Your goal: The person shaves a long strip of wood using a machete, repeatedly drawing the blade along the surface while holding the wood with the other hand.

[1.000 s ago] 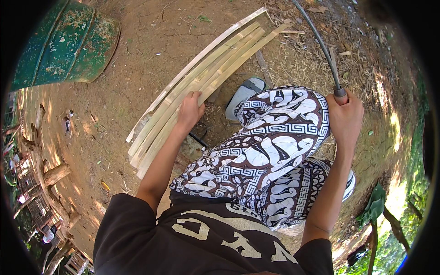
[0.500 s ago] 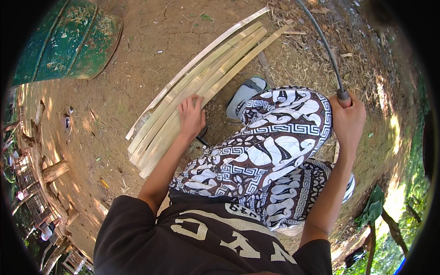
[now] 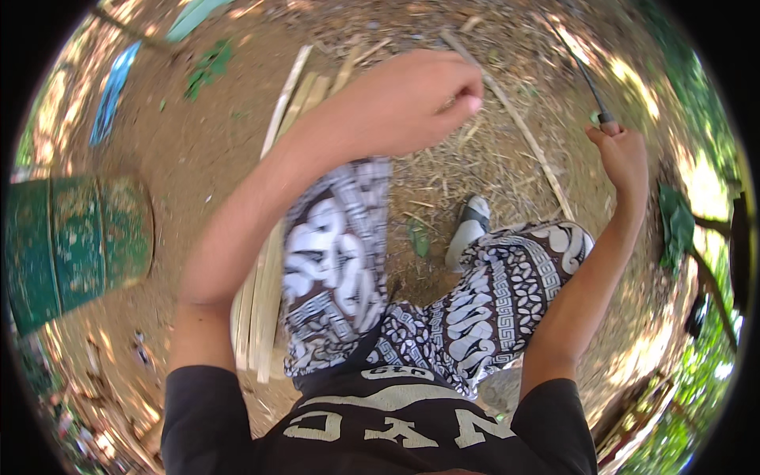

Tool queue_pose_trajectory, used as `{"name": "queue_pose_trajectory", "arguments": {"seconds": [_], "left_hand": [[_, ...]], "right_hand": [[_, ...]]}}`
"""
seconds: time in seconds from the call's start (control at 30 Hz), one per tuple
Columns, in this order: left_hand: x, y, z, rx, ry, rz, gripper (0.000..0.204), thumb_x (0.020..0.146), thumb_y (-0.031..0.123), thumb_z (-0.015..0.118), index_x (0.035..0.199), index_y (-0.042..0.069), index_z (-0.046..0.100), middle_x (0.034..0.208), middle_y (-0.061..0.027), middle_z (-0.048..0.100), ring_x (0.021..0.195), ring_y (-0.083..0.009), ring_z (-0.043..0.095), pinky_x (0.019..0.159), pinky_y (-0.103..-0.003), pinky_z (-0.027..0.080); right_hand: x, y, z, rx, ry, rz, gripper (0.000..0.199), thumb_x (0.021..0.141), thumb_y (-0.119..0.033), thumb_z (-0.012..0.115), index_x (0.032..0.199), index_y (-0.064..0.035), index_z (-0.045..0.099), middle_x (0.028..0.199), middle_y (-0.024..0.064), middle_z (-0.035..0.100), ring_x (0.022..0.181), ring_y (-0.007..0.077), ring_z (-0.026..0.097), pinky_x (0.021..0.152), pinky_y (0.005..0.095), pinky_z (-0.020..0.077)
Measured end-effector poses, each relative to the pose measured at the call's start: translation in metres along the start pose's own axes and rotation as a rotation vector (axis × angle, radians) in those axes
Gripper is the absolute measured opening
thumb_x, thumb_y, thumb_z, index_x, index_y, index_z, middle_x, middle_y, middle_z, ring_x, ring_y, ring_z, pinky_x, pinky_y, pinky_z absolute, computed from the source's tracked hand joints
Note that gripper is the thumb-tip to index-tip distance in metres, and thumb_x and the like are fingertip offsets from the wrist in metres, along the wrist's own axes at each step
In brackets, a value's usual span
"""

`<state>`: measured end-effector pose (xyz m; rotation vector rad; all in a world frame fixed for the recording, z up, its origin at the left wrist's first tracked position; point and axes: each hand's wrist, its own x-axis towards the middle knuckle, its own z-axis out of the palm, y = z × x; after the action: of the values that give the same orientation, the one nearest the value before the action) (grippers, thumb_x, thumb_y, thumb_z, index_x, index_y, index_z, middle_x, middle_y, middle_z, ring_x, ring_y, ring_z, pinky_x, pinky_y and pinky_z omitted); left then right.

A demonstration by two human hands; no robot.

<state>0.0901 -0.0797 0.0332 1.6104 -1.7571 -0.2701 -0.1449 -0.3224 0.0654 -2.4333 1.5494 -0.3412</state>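
Observation:
My left hand (image 3: 431,99) is raised in front of me, slightly blurred, its fingers curled into a loose fist with nothing visible in it. Below that forearm, pale split bamboo strips (image 3: 256,324) lie lengthwise on the ground beside my left leg, partly hidden by the arm and leg. Out to the right, my right hand (image 3: 623,158) is closed around the handle of a machete (image 3: 588,77). Its long, thin, dark blade points away from me, up and to the left. Another long bamboo strip (image 3: 526,131) lies slanted on the ground between the two hands.
A rusty green drum (image 3: 79,237) lies at the left. Shavings and splinters (image 3: 443,178) litter the dirt ahead of my feet. Blue plastic (image 3: 112,95) and a leafy sprig (image 3: 210,67) lie at the far left. A dark green cloth-like thing (image 3: 675,226) hangs near branches at the right.
My left hand has let go of the bamboo strips and swung up and to the right. My right hand has shifted outward with the machete. The view has turned and my legs are spread wider.

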Motion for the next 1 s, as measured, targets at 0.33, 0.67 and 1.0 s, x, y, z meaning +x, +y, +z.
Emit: {"name": "queue_pose_trajectory", "arguments": {"seconds": [0.33,0.67,1.0], "left_hand": [[0.181,-0.062,0.306,-0.072,-0.702,0.18,0.021,0.092,0.018,0.061,0.096,-0.002,0.065,0.089,-0.0216,0.068,0.091,-0.0393,0.066,0.08,-0.048,0.051],[0.229,-0.135,0.479,0.193,-0.625,0.15,0.02,0.09,0.013,0.057,0.104,0.001,0.063,0.112,-0.0215,0.063,0.108,-0.0397,0.062,0.095,-0.051,0.049],[0.266,-0.205,0.556,0.276,-0.568,0.127,0.021,0.095,0.01,0.058,0.113,0.0,0.059,0.119,-0.0181,0.06,0.112,-0.0362,0.061,0.099,-0.048,0.048]], "right_hand": [[-0.077,0.206,0.072,0.354,0.21,0.529,0.052,0.082,-0.032,0.078,0.057,-0.0046,0.042,0.053,0.0028,0.044,0.054,0.0156,0.039,0.052,0.0374,0.0344],[-0.276,0.285,0.137,-0.181,0.289,0.942,0.05,0.092,-0.04,0.072,0.067,-0.0044,0.048,0.054,0.0085,0.05,0.049,0.0274,0.05,0.05,0.0442,0.0372],[-0.302,0.309,0.184,-0.463,0.217,1.085,0.041,0.092,-0.042,0.071,0.081,-0.0044,0.059,0.065,0.0154,0.062,0.062,0.0395,0.06,0.058,0.0489,0.0419]]}}
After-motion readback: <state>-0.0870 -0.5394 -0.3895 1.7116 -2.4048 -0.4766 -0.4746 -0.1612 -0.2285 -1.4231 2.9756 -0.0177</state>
